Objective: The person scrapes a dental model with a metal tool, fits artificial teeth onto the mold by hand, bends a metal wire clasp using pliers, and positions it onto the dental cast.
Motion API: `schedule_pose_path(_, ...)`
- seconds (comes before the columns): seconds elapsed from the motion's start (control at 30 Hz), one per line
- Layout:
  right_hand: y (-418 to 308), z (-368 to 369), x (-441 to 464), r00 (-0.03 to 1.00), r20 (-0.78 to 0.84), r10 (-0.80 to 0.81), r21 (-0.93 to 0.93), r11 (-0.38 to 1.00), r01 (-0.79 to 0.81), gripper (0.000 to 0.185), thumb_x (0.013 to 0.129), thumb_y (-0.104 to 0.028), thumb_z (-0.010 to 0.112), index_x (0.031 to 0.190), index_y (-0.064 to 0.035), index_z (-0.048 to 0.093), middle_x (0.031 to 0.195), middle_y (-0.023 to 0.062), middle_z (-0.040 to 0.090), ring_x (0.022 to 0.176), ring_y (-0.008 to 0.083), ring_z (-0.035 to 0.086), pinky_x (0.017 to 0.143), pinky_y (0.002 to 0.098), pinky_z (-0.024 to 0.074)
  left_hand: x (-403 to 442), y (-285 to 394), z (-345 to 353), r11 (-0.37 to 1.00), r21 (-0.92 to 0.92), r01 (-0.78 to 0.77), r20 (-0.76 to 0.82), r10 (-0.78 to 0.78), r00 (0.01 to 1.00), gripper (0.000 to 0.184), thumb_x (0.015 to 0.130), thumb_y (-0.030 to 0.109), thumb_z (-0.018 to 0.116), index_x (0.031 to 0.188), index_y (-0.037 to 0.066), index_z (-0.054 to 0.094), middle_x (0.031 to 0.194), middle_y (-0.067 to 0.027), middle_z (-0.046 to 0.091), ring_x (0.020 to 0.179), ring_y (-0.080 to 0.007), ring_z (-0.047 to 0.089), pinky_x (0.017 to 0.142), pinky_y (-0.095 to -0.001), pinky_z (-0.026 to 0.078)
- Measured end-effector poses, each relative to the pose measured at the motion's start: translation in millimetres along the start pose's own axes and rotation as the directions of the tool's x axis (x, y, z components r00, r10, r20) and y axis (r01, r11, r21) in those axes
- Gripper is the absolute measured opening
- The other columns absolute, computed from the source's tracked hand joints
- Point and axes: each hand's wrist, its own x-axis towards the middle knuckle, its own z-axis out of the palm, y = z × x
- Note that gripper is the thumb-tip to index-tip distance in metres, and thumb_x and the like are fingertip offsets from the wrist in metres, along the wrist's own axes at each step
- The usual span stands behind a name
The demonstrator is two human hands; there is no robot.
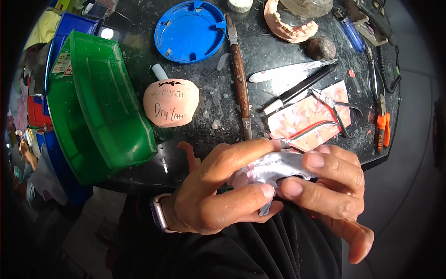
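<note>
Over the table's front edge, a whitish-grey dental piece [280, 168] with pink patches at its left end is between my hands. My left hand [218, 183] grips its left side, index finger along the far edge and thumb on the near side. Bent fingertips of my right hand [337, 179] press on its right end. A thin dark strip shows near the left index fingertip; I cannot make out what it is. Just beyond lie a pink wax sheet [288, 122] and metal pliers [332, 104]. A wooden-handled wax knife [239, 83] lies left of them.
A green bin [100, 102] stands at left, near a pink plaster block with handwriting [171, 104]. Farther back are a blue round lid [190, 35] and a dental cast with teeth [290, 30]. A scalpel handle [288, 71], black pen [302, 88] and orange-handled tool [382, 128] lie right.
</note>
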Motion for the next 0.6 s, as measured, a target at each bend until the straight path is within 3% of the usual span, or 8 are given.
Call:
schedule_pose_path(0.2,-3.6,1.9,-0.9,1.000,0.001,-0.027,0.005,1.000,0.027,0.077,0.076,-0.021,0.059,0.136,-0.0142,0.011,0.081,-0.0019,0.064,0.087,0.0223,0.052,0.070,0.0350,0.0426,-0.9,-2.4,-0.3,1.000,0.011,-0.007,-0.010,0.008,1.000,0.052,0.059,0.007,0.080,0.099,0.004,0.046,0.112,-0.0297,0.050,0.089,-0.0335,0.060,0.068,-0.0341,0.052)
schedule_pose_path(0.47,-9.9,8.3,1.0,0.999,-0.025,0.030,0.043,0.999,-0.029,0.079,0.071,-0.016,0.062,0.134,-0.0096,0.014,0.078,-0.0019,0.063,0.081,0.0199,0.051,0.066,0.0312,0.0409,-1.1,-9.5,6.5,0.987,0.066,-0.145,-0.082,0.150,0.985,0.047,0.060,0.004,0.078,0.096,0.004,0.047,0.109,-0.0294,0.051,0.091,-0.0345,0.060,0.070,-0.0357,0.053)
schedule_pose_path(0.6,-5.8,11.8,4.3,0.996,-0.033,0.078,0.088,0.993,-0.075,0.080,0.069,-0.013,0.063,0.133,-0.0073,0.015,0.076,-0.0019,0.063,0.078,0.0187,0.051,0.063,0.0294,0.0401,1.1,-3.9,-1.9,0.998,0.026,-0.054,-0.013,0.055,0.998,0.050,0.059,0.007,0.080,0.096,0.003,0.047,0.109,-0.0283,0.052,0.091,-0.0336,0.060,0.070,-0.0354,0.053)
